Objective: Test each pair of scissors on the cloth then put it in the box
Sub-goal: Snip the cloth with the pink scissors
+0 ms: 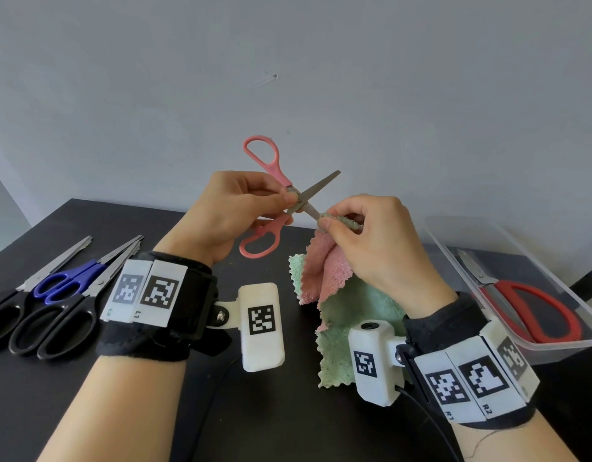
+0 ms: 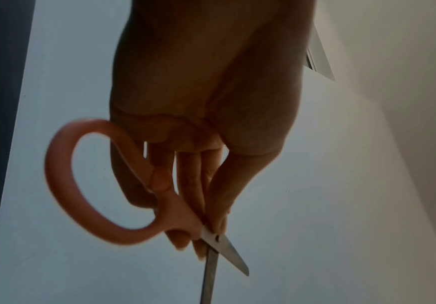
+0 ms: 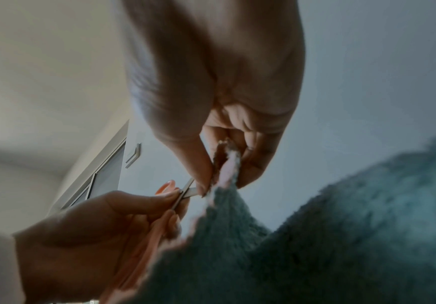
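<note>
My left hand (image 1: 241, 201) pinches the pink-handled scissors (image 1: 271, 161) at their pivot, held up above the table with the blades spread apart. One blade (image 1: 321, 186) points up to the right; the other blade's tip meets the cloth. My right hand (image 1: 364, 228) pinches a raised corner of the green and pink cloth (image 1: 324, 278), whose rest drapes down onto the black table (image 1: 271, 411). In the left wrist view the pink scissors (image 2: 63, 185) show one loop and both blades. In the right wrist view my fingertips (image 3: 203, 185) nip the cloth (image 3: 341, 236) right at the blade.
Three more scissors lie at the table's left: blue-handled scissors (image 1: 64, 285) between two black-handled pairs (image 1: 58, 328). A clear plastic box (image 1: 521, 278) stands at the right and holds red-handled scissors (image 1: 534, 311). A grey wall rises behind the table.
</note>
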`<state>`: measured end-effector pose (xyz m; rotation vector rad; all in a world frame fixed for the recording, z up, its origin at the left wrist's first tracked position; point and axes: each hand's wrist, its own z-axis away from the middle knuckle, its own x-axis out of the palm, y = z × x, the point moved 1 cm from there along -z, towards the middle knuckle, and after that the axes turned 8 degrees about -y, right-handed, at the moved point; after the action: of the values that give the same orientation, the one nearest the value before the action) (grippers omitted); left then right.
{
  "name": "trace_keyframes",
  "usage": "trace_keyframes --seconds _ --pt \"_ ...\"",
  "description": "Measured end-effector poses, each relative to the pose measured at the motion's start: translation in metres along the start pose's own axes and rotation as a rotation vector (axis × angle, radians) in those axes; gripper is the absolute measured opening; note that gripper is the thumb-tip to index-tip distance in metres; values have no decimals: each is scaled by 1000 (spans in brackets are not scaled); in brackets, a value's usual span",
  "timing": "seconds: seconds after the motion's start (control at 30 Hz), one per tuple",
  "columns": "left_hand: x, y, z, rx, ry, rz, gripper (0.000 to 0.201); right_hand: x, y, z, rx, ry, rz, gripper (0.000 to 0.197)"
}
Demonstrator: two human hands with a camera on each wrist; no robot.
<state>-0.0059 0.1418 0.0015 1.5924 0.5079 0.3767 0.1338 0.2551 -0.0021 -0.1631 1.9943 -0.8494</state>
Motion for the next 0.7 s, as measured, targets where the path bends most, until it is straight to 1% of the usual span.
trace_keyframes --seconds 0.13,0.27,0.37,0.53,0.7 --pt "-4 1 1 3 16 2 10 -1 0 1 -31 1 64 8" --pt "-3 0 2 -16 12 -9 11 1 1 0 -69 61 112 11" --pt "-3 1 2 -21 12 -18 18 2 0 0 -97 81 155 14" --pt "0 1 2 -25 4 -37 15 4 -3 3 -157 76 387 15" --pt "1 1 1 -25 -8 -74 12 6 -6 5 -177 39 517 15"
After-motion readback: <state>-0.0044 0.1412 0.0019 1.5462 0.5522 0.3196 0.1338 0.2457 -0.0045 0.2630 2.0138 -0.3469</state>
